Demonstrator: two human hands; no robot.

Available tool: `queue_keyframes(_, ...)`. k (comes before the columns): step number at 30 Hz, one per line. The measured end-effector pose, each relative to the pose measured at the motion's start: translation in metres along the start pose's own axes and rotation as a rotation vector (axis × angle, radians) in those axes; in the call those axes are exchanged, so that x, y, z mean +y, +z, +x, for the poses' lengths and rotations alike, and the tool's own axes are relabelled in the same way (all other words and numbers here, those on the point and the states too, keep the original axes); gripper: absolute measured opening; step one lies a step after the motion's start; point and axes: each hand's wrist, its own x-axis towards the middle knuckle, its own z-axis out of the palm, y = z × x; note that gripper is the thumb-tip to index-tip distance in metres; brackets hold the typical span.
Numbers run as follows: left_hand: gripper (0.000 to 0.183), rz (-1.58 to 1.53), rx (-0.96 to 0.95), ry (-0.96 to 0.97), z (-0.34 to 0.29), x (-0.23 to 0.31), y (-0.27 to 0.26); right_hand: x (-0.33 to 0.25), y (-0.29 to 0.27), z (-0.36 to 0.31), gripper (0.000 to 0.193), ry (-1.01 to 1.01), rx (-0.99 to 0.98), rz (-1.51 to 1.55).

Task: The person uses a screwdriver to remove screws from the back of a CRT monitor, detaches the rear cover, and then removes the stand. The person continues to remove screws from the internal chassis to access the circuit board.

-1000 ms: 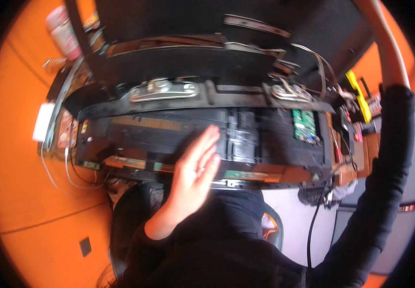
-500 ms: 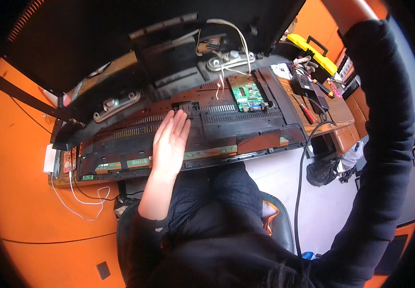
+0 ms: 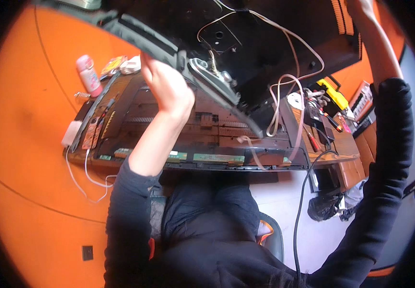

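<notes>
A large black TV back cover (image 3: 265,45) is raised and tilted above the table, with a speaker (image 3: 212,77) fixed near its lower edge and pale wires (image 3: 277,101) hanging from it. My left hand (image 3: 169,89) is up against the cover's lower left edge, its fingers partly hidden by that edge. At the upper right, my right hand (image 3: 362,10) meets the cover's side, its fingertips cut off by the picture's rim. Beneath lies the opened TV body (image 3: 164,129), with green circuit strips (image 3: 217,158) along its near edge.
On the left stand a pink bottle (image 3: 89,77), a power strip (image 3: 92,132) and a white adapter (image 3: 72,133). The right side of the table holds a red-handled screwdriver (image 3: 314,142), a black power brick (image 3: 316,120) and a yellow toolbox (image 3: 334,93). A black cable (image 3: 301,201) hangs to the floor.
The cover has swung up and turned, its left side higher. My left hand has gone from open above the TV body to the cover's edge. The pale wires now dangle over the body's right side.
</notes>
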Motion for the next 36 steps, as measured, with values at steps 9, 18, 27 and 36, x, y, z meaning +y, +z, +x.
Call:
queue_keyframes(9, 0.059, 0.899, -0.341, -0.365, 0.096, 0.055, -0.028, 0.064, -0.001, -0.170, 0.020, 1.047, -0.516, 0.332)
queue_keyframes(18, 0.055, 1.456, -0.879, -0.731, 0.066, 0.005, -0.139, -0.038, -0.031, -0.335, 0.014, 1.724, -0.492, 0.444)
queue_keyframes(27, 0.047, 1.447, -0.923, -1.101, 0.051, -0.053, -0.169, -0.046, -0.020, -0.370, 0.010, 1.848, -0.523, 0.348)
queue_keyframes(36, 0.043, 1.680, -1.226, -0.600, 0.070, -0.081, -0.167, -0.038, -0.014, -0.392, 0.012, 1.874, -0.587, 0.479)
